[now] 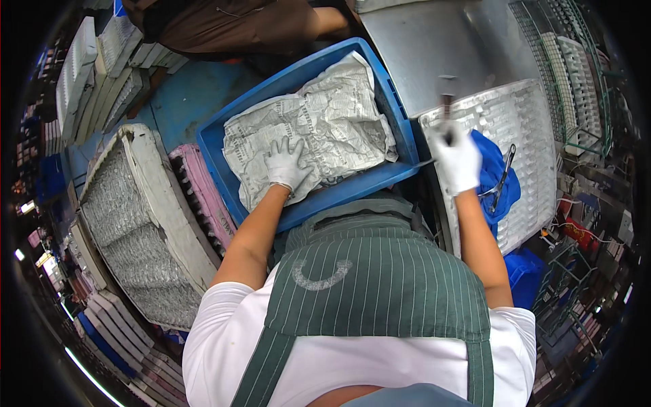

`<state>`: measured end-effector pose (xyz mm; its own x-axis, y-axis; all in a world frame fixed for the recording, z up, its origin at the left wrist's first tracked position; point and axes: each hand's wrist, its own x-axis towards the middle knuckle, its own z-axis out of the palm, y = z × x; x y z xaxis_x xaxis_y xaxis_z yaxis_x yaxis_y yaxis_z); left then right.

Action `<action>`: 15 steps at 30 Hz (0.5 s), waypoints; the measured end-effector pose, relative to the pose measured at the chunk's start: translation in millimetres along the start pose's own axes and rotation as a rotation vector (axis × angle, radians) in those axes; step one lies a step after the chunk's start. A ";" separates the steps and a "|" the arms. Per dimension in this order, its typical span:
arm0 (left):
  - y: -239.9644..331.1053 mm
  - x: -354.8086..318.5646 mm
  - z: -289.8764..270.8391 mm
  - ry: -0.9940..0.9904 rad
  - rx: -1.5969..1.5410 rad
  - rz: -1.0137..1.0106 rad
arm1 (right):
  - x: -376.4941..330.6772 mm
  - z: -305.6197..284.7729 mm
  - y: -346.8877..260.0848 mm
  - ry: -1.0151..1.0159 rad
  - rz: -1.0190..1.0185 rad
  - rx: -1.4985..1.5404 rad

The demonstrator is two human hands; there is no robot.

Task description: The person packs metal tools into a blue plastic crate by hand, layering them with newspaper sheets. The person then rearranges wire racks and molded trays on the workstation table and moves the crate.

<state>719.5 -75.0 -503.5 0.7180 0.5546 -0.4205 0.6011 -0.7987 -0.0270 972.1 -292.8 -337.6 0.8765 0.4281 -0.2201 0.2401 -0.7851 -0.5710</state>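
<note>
You can reach down from above into the blue bin (281, 85) over the crumpled paper (332, 125), passing around your spread left hand (288, 165), but its raised walls stand in the way of any sideways pass. To the bin's right, your right hand (459, 161) with its blurred dark tool (447, 108), the white molded tray (532, 129) and the bunched blue cloth (498, 180) crowd you, while the metal tabletop (468, 47) offers room beyond its far right corner. A pink slab (203, 183) hems in the bin's left side, and a person in brown (217, 27) blocks its far side.

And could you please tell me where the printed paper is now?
In the head view, the printed paper lies inside the blue bin above centre, with the left hand resting on it and the right hand to its right.
</note>
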 end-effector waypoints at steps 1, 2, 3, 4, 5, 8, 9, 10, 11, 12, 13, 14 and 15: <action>0.8 0.4 -0.8 -0.017 -0.007 0.005 | -0.1 15.1 -17.3 -0.168 -0.042 0.020; 1.5 -0.1 -1.7 -0.033 -0.011 0.009 | 0.8 33.4 -27.8 -0.337 -0.085 0.040; 1.8 2.1 -0.3 -0.039 -0.003 0.016 | 2.1 58.4 -30.5 -0.410 -0.150 0.014; 1.7 4.4 1.8 -0.022 -0.004 0.009 | 5.7 86.8 -30.7 -0.486 -0.218 -0.011; 1.9 6.0 4.7 -0.021 0.009 0.013 | 9.3 109.2 -36.3 -0.540 -0.195 -0.116; 3.0 10.9 2.8 0.014 0.017 0.005 | 26.6 157.5 -27.8 -0.577 -0.130 -0.334; 1.7 13.0 3.4 0.019 -0.005 0.003 | 37.6 172.9 -12.6 -0.507 -0.143 -0.354; -2.4 14.3 4.2 0.023 -0.027 -0.001 | 46.0 185.5 2.1 -0.423 -0.132 -0.337; -5.7 12.5 4.7 0.057 -0.046 -0.006 | 56.5 190.5 10.3 -0.419 -0.054 -0.322; -9.4 8.2 6.6 0.070 -0.044 -0.007 | 64.4 189.8 11.3 -0.416 0.025 -0.309; -15.5 4.2 6.6 0.130 -0.055 -0.084 | 72.9 188.8 9.5 -0.486 0.019 -0.342; -21.6 -2.4 8.0 0.197 -0.068 -0.163 | 72.6 186.2 6.0 -0.443 -0.042 -0.322; -29.0 -11.9 18.9 0.205 -0.092 -0.219 | 72.7 187.8 5.1 -0.462 -0.028 -0.353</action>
<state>686.9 -62.9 -514.8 0.6182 0.7541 -0.2215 0.7718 -0.6358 -0.0107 958.7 -181.7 -505.0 0.6139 0.5396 -0.5761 0.4543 -0.8384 -0.3010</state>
